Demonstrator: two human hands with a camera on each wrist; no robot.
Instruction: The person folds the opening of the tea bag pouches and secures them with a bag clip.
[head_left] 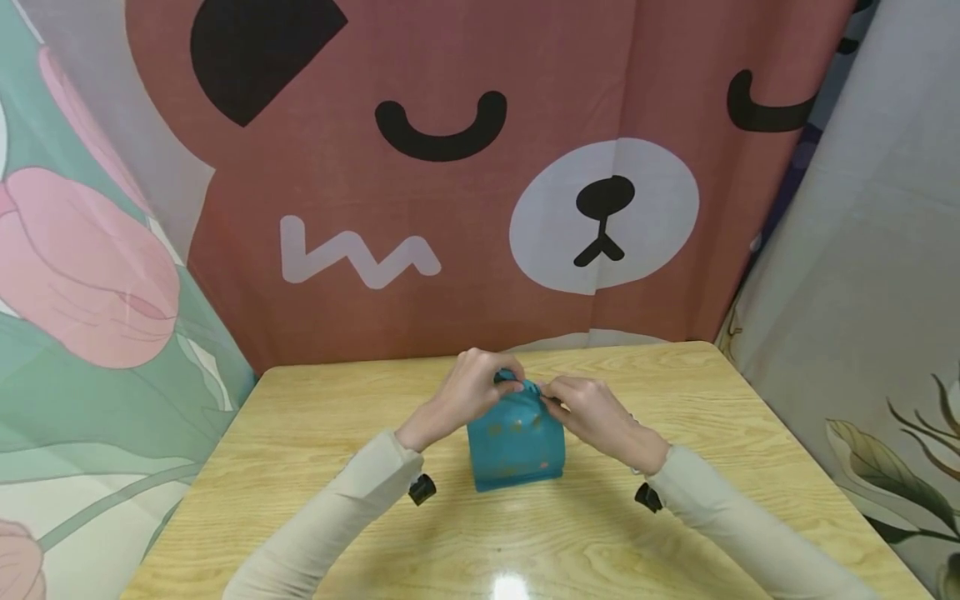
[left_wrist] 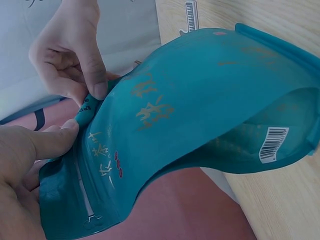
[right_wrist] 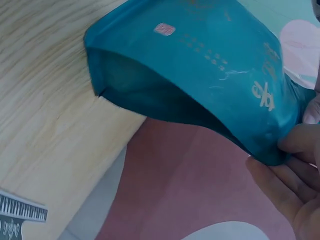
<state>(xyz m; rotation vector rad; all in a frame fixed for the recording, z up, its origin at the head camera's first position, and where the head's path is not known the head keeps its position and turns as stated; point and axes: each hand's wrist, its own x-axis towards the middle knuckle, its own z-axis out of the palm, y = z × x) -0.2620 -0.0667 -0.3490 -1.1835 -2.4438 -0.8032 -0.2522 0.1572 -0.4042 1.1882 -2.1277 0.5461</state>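
A teal pouch with gold lettering stands on the table, its flat bottom edge toward me and its top bunched. My left hand pinches the left part of that top between thumb and fingers. On the other side, my right hand pinches the right part. The left wrist view shows a pale zip line along the pouch near its top edge, and a folded, rolled strip between both thumbs. A barcode label is on the pouch's side. In the right wrist view the pouch's side gusset bows inward.
The pale wooden table ends just beyond the hands, against a curtain with a bear print. Patterned curtains hang left and right. Black wrist cameras sit under both sleeves. A small piece with piano-key stripes lies near the table's edge.
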